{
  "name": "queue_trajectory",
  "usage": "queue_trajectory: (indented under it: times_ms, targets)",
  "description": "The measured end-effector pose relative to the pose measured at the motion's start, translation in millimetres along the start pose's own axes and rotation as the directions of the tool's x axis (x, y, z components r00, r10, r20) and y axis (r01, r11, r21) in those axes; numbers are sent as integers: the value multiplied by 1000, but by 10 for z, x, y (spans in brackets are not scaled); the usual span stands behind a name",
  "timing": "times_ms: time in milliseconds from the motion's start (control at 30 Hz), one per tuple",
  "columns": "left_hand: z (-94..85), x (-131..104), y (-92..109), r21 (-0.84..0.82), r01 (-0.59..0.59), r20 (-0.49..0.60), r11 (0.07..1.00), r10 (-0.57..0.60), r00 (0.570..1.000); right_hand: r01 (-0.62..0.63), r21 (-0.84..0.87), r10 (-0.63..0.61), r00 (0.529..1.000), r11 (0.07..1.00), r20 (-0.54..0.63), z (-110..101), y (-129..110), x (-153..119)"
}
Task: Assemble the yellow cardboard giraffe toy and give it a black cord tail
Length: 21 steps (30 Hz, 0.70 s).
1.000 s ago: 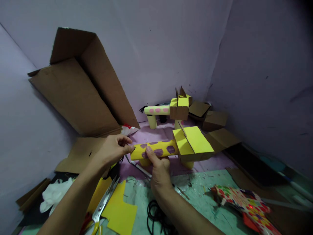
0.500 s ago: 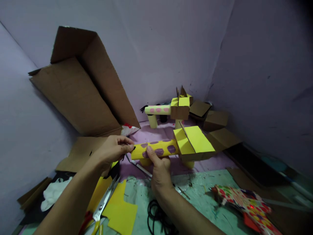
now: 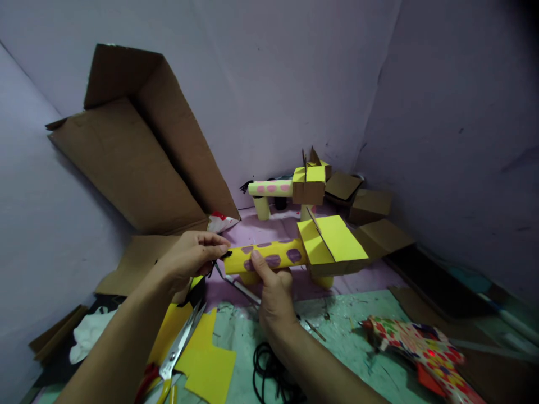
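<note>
A yellow paper tube with purple spots (image 3: 293, 256) lies level, joined on its right to a yellow-topped cardboard box (image 3: 337, 238). My right hand (image 3: 275, 292) is wrapped round the tube from the near side, thumb on top. At the tube's left end, my left hand (image 3: 196, 252) pinches a short black string (image 3: 228, 254), partly hidden by the fingers. Behind stands a similar paper animal figure, with a pale yellow tube with pink spots (image 3: 272, 188) and a black tassel at its left end.
Scissors (image 3: 181, 342) lie on yellow paper scraps (image 3: 210, 365) at lower left. A coil of black cord (image 3: 272, 373) is below my right hand. At right lies a flower-patterned glue gun (image 3: 421, 348). A large cardboard piece (image 3: 126, 163) leans on the wall.
My left hand has shifted very slightly left from the tube's end, and a bit more of the black string shows. My right hand keeps its hold on the tube.
</note>
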<state>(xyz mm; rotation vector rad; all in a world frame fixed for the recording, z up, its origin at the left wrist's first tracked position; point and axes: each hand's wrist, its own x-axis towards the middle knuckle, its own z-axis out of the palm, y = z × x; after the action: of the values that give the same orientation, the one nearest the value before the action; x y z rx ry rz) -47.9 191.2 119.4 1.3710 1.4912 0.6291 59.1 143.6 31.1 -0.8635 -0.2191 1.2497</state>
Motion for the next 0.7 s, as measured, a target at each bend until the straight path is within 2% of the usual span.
queue_trajectory:
  times_ms: [500, 700]
  targets:
    - [53, -3, 28, 24, 1, -66, 1000, 0, 998, 2, 24, -2, 1000, 1000, -6, 9, -2, 0]
    - [81, 36, 46, -2, 15, -51, 1000, -16, 999, -8, 23, 9, 1000, 1000, -24, 7, -5, -2]
